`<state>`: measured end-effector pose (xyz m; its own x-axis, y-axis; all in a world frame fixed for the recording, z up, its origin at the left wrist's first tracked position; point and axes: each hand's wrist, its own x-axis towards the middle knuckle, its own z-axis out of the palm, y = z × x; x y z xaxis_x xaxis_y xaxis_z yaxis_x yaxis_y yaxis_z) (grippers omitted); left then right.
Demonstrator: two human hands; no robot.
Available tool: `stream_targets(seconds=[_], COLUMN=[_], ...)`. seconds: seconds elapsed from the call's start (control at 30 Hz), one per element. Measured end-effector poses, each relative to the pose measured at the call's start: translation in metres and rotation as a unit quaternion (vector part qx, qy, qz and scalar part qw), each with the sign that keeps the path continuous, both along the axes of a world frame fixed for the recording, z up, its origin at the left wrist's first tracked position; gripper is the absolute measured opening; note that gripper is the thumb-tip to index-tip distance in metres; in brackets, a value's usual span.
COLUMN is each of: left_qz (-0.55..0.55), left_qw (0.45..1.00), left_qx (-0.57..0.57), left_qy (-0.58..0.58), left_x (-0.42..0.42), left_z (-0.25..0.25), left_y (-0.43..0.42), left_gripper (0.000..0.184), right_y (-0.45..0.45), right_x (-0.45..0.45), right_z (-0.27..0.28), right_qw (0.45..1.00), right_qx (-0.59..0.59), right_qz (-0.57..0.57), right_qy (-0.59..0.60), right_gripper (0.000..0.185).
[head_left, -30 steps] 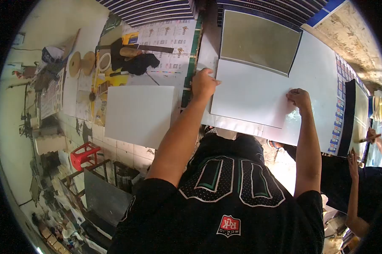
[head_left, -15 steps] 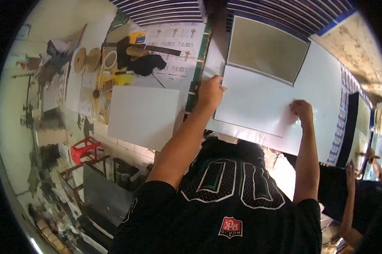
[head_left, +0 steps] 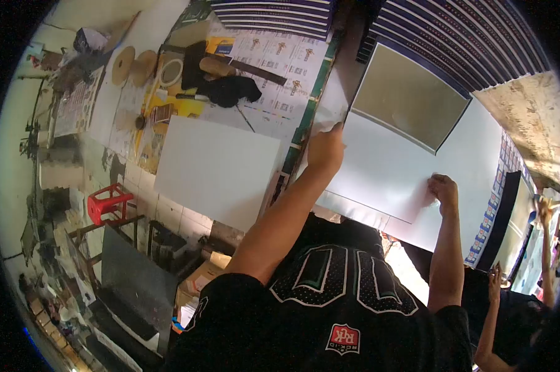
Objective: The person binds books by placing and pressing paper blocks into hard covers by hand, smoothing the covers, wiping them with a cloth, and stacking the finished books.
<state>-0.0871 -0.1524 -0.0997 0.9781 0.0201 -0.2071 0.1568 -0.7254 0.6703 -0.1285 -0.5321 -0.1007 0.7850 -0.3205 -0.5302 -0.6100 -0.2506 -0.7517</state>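
Note:
A white sheet (head_left: 379, 173) lies flat on a white worktop in front of me. Curled around its left edge, near the upper corner, my left hand (head_left: 326, 150) is closed with thumb and forefinger together. At the opposite edge my right hand (head_left: 443, 189) is closed too, its fingertips partly hidden and a shadow falling beside them. Just beyond the sheet lies a grey-brown panel (head_left: 411, 96) with a dark rim.
Stacks of dark-blue edged panels (head_left: 453, 37) stand at the back. On the left table are a white board (head_left: 218, 167), a black cloth (head_left: 233, 92) and a tape roll (head_left: 171, 72). A red stool (head_left: 109, 203) stands below. Another person's arm (head_left: 492, 310) is at right.
The view has shifted, so the tables sit lower in the picture. Both hands stay at the sheet's edges, and the sheet's far edge now reaches the grey-brown panel's near rim.

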Motion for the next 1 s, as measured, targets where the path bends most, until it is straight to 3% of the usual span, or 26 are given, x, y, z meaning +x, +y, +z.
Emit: stream_targets(seconds=[0.1,0.17,0.23,0.37,0.43,0.53,0.6,0.73,0.8,0.87,1.0], left_qz=[0.016,0.008,0.020,0.068,0.071,0.028,0.065,0.034,-0.178,-0.243,-0.330], left_qw=[1.000,0.999,1.000,0.994,0.996,0.999,0.995,0.986,0.953,0.941,0.908], left_qx=[0.003,0.051,-0.006,-0.039,-0.038,0.025,-0.012,0.122,0.236,0.204,0.252], left_qy=[0.022,-0.015,0.009,0.074,0.050,0.038,0.078,0.111,-0.067,-0.117,-0.059], left_x=[-0.005,-0.006,-0.001,0.008,0.011,0.009,0.010,0.016,0.013,0.002,-0.014], left_z=[0.013,0.022,0.012,0.008,-0.018,-0.019,-0.021,0.009,0.023,0.011,-0.007], left_y=[0.000,-0.003,-0.005,-0.005,0.008,0.011,0.014,-0.016,-0.055,-0.103,-0.162], left_gripper=[0.053,0.061,0.066,0.070,0.063,0.059,0.060,0.060,0.061,0.063,0.075], right_y=[-0.009,-0.005,0.003,0.014,0.009,0.010,0.007,-0.004,-0.007,-0.008,-0.012], right_x=[-0.001,-0.006,-0.011,-0.021,-0.026,-0.020,-0.018,-0.015,-0.014,-0.012,-0.009], right_z=[-0.010,-0.010,-0.005,-0.003,-0.016,0.000,0.010,0.007,0.007,0.008,0.007], right_qw=[1.000,0.991,0.984,0.980,0.985,0.988,0.992,0.997,0.998,0.996,0.993], right_qx=[-0.001,-0.114,-0.160,-0.163,-0.091,-0.116,-0.100,-0.057,-0.040,-0.057,-0.054], right_qz=[-0.010,0.051,0.038,-0.021,-0.038,-0.030,-0.030,0.007,0.018,0.055,0.091], right_qy=[-0.020,-0.049,-0.067,-0.111,-0.138,-0.096,-0.066,-0.044,-0.047,-0.046,-0.044], right_gripper=[0.029,0.028,0.028,0.028,0.026,0.022,0.023,0.026,0.026,0.026,0.026])
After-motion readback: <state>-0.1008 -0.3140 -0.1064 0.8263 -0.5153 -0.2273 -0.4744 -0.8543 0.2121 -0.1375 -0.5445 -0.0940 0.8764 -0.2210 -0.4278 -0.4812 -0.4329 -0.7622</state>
